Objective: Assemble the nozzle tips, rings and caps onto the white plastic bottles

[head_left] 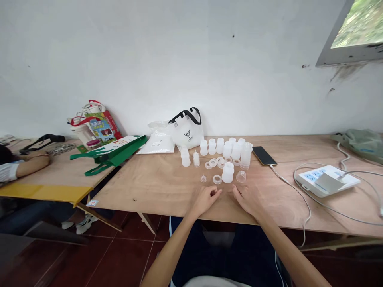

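My left hand [207, 199] rests on the wooden table, fingers curled into a loose fist with nothing visible inside. Opposite it lies my right hand [247, 198], also loosely closed on the tabletop. Just beyond them stands a white baby bottle body [228, 173], upright and apart from both hands. Beside it are a clear collar ring [217, 179], a bottle nipple [204, 178] and a clear dome cap [241, 176]. Farther back are several more white bottle bodies [220, 146], several rings [220, 160], stacked nipples [196, 158] and stacked clear caps [245, 155].
A white bag with black handles [187, 129] and a white plastic packet [158, 139] stand by the wall. To the right are a phone [265, 155] and a white device [327, 180] with cables. A green bag [119, 153] bridges the tables; another person's arm [32, 164] is at far left.
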The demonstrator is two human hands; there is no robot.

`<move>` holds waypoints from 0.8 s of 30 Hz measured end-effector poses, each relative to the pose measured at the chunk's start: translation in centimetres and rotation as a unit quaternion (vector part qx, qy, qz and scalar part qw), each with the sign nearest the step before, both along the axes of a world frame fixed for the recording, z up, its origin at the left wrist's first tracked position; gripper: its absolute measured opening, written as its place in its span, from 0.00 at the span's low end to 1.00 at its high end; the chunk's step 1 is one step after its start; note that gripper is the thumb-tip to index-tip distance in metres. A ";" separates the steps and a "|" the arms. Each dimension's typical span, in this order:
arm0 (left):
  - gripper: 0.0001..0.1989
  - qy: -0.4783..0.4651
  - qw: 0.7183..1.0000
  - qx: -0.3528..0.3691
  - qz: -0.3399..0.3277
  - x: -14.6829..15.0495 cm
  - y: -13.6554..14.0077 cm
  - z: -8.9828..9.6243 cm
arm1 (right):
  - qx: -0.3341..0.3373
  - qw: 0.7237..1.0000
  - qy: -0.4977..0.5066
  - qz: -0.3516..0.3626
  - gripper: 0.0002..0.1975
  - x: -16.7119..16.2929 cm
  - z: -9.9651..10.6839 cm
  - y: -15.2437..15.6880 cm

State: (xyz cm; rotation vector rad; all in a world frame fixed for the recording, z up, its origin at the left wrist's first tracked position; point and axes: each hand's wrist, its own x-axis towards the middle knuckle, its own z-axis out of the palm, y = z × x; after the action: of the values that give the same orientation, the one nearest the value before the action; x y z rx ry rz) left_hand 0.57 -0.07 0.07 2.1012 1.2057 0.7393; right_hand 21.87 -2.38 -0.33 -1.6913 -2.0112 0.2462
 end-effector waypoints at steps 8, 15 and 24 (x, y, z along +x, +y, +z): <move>0.28 -0.061 0.998 -0.025 0.017 -0.4 0.3 0.9 | 0.040 0.998 0.049 -0.029 0.29 1.0 -1.6 0.0; 0.15 -0.027 0.982 0.107 0.152 -1.0 0.6 0.3 | 0.018 1.000 -0.010 0.005 0.28 0.0 0.7 -0.2; 0.12 0.112 0.981 0.133 0.088 -2.3 1.6 -0.1 | 0.037 0.996 -0.070 0.048 0.18 -0.7 1.2 -0.2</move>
State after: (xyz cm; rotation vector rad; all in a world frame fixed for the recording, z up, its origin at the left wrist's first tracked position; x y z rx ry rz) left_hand -1.76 1.53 0.01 2.3679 1.5003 0.7961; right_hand 21.15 -2.58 0.92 -1.6079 -2.1789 0.0883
